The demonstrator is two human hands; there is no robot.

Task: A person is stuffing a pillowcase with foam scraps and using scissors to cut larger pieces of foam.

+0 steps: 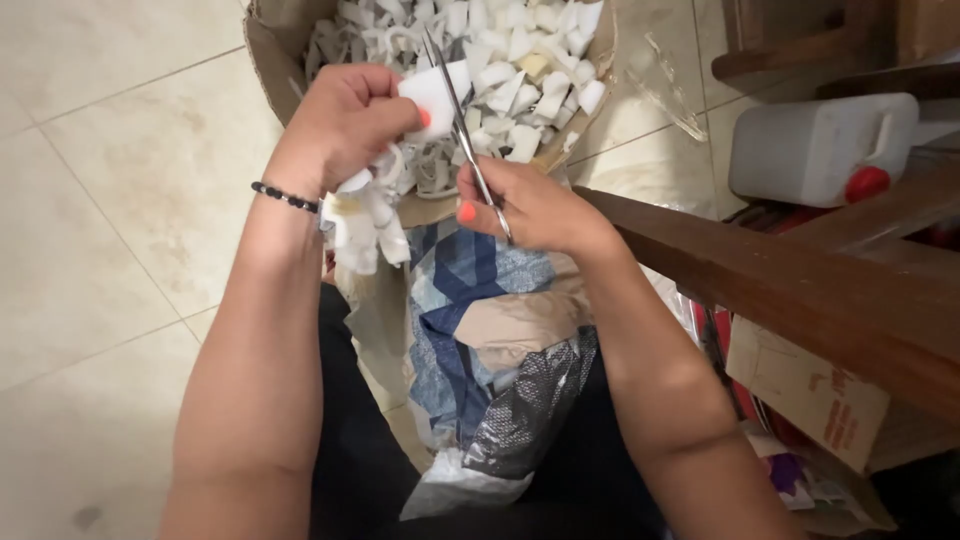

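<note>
Cutting white foam over a cardboard box

The cardboard box point(268, 50) of white scraps point(520, 60) stands on the tiled floor. The left hand point(345, 115) is clamped on a foam piece point(435, 88); the right hand point(535, 205) is closed around the scissors point(462, 125), whose blades touch the foam.

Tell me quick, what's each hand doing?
Left hand: closed, holding a white foam piece.
Right hand: closed, holding scissors.

Bare forearms, black beaded bracelet point(285, 197) on left wrist, orange-painted nails, dark clothing
</note>
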